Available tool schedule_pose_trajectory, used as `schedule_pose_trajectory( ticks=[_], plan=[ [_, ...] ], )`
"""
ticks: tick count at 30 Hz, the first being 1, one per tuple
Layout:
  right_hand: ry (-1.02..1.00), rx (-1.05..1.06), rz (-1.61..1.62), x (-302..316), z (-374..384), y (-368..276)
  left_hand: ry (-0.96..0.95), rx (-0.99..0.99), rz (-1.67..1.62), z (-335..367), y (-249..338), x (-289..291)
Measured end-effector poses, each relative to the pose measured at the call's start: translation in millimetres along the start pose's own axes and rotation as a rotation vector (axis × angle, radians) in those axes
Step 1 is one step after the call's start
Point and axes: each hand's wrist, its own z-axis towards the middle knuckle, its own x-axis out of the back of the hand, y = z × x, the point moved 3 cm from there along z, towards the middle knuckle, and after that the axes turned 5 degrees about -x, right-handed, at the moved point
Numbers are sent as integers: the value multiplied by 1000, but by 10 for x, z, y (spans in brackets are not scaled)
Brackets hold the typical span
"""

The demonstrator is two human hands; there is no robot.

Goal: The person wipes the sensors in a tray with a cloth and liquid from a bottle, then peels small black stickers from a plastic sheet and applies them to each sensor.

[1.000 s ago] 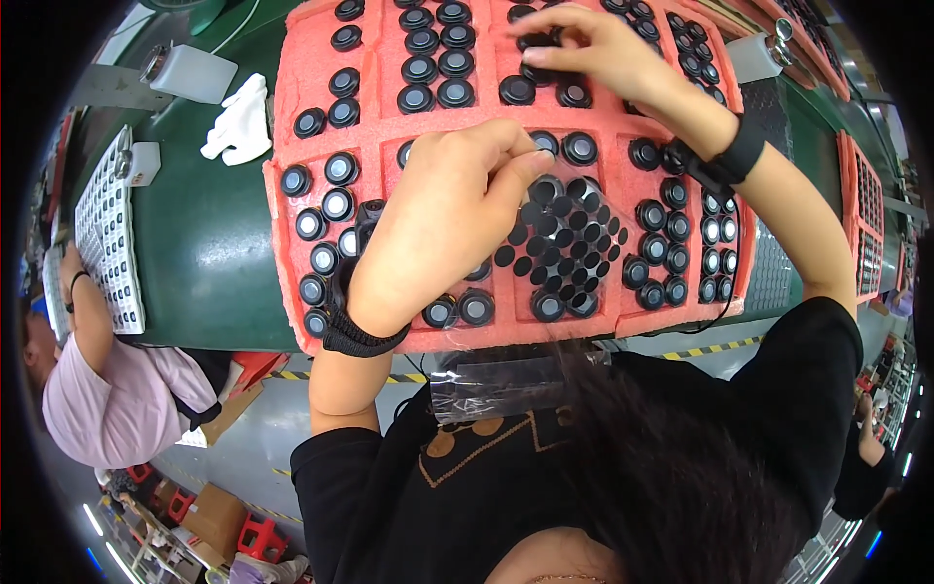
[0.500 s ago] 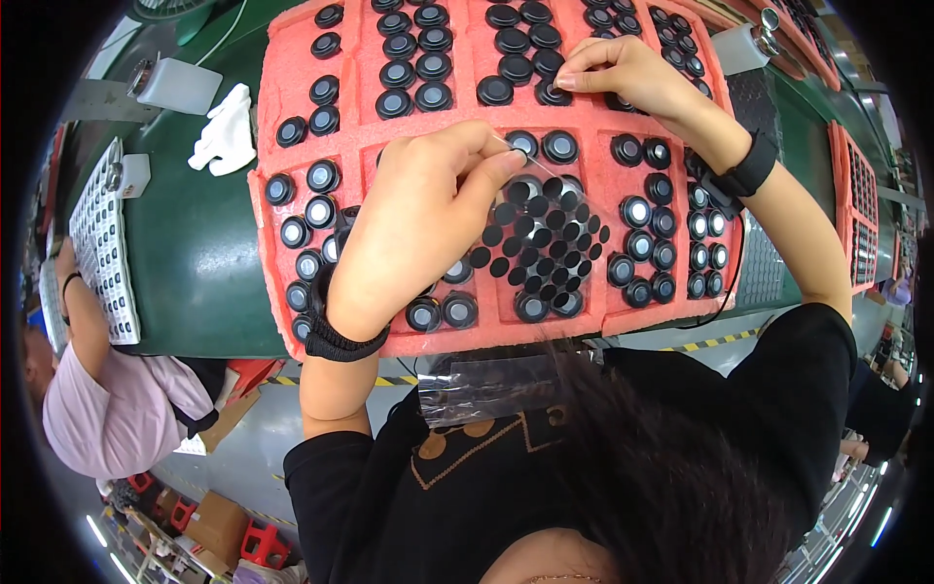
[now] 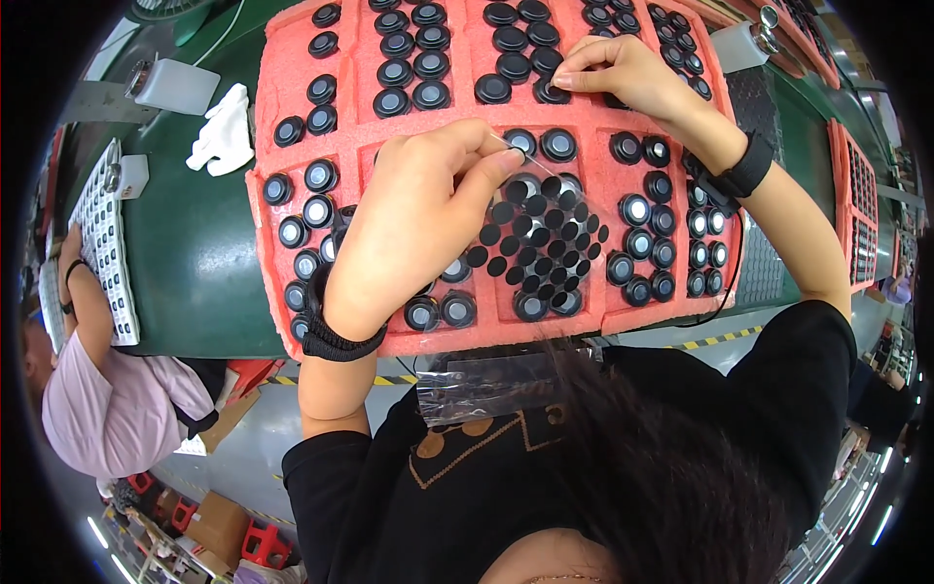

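A pink foam tray [image 3: 455,125] lies before me, its compartments filled with round black parts [image 3: 431,94], many with grey centres. Between thumb and fingers, my left hand [image 3: 418,209] pinches the edge of a clear film sheet [image 3: 593,200]. Several black round stickers [image 3: 541,243] dot that sheet, which hangs over the tray's near middle compartment. Farther off, my right hand [image 3: 623,78] has its thumb and index finger together on top of a round black part [image 3: 552,91] in the far middle compartment. Whether a sticker sits under those fingertips is hidden.
A white glove [image 3: 222,131] and a translucent bottle [image 3: 178,86] lie on the green table [image 3: 195,253] left of the tray. Another bottle [image 3: 737,47] stands at the far right. At left, a co-worker's hand [image 3: 70,251] rests by a white tray [image 3: 102,224] of small parts.
Both my hands keep almost the same place and grip; the view has shifted very slightly. The co-worker's hand at the left has moved a little up along the white tray.
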Motion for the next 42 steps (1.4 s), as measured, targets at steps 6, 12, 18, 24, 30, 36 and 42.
schedule_pose_trajectory(
  ticks=[6, 12, 18, 24, 30, 36, 42],
  plan=[
    [47, 72, -178, -64, -1, -11, -16, 21, -8, -2, -4, 0],
    [430, 368, -460, -48, 17, -109, -6, -11, -41, -4, -37, -25],
    [31, 217, -3, -97, -233, -648, 59, 23, -144, -21, -16, 6],
    [143, 245, 68, -322, -635, -993, 256, -56, -273, -17, 32, 56],
    [385, 393, -130, -377, -709, -944, 351, -94, -370, -38, 73, 34],
    [530, 722, -289, -383, -795, -952, 350, -82, -447, -27, 93, 12],
    [572, 872, -304, -284, -747, -1061, 297, -59, -398, -14, 66, -16]
  ],
)
